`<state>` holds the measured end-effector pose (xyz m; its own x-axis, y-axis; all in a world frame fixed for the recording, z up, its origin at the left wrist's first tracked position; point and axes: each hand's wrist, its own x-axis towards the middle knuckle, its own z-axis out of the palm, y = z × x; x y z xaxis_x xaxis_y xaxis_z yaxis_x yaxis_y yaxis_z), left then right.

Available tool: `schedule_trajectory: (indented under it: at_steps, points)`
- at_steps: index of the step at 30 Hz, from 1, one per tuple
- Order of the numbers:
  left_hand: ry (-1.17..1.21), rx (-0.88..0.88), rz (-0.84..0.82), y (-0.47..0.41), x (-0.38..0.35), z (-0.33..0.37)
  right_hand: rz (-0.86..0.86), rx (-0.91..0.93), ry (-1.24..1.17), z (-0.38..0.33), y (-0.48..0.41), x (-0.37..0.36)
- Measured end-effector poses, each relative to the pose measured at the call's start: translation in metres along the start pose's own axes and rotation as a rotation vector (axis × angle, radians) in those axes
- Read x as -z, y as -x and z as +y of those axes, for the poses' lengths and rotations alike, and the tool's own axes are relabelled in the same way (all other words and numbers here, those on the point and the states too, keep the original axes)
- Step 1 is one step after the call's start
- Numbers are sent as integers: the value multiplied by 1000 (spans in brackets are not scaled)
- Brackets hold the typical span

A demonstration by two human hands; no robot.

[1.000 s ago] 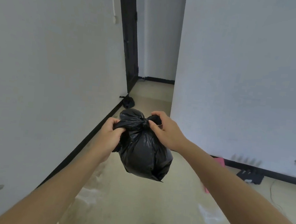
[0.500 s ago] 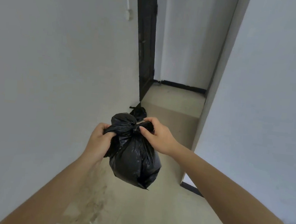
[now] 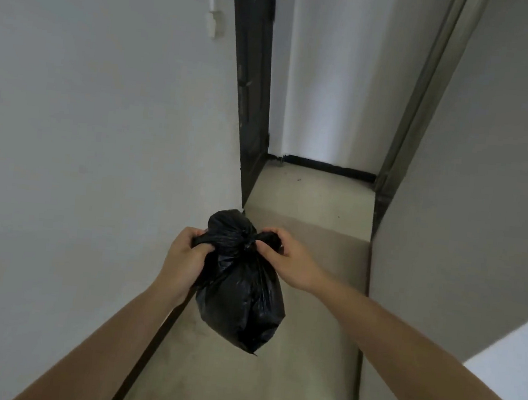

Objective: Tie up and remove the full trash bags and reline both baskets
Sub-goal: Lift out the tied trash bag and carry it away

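While between left hand (image 3: pixel 185 258) and right hand (image 3: pixel 290 260), crinkly, bulbous black bag (image 3: pixel 241 304)

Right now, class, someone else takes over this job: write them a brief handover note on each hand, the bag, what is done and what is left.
Left hand grips one end of the knot on the black trash bag; right hand pinches the other.
The bag hangs between them above the hallway floor.
Done: bag out of its basket, neck knotted.
Left: set it down, reline both baskets; none is in view.
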<state>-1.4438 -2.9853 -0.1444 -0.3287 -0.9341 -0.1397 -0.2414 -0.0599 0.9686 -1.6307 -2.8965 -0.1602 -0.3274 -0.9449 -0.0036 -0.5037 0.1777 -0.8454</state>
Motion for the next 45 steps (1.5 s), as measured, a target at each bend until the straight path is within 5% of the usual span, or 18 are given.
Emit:
schedule_trajectory:
  at_steps: [8,20,26,31,39,45]
  points:
    - [-90,54,-43,-260,-68,-28,29,-100,-69,105,-251,7]
    - [-458,320,-198,-548,-90,-128,-270,-374,-11,222,-547,-40]
    - [-513,360,-269,-637,-97,-197,-305,-488,40,273,-620,-84]
    - [-393,620,-311,-700,-121,-304,-325,-608,74,364,-660,-156]
    - [-271,780,-120,-756,-181,-515,-416,-629,127,562,-677,-304]
    - [-252,744,-35,-790,-195,-604,-375,-558,159,649,-710,-358]
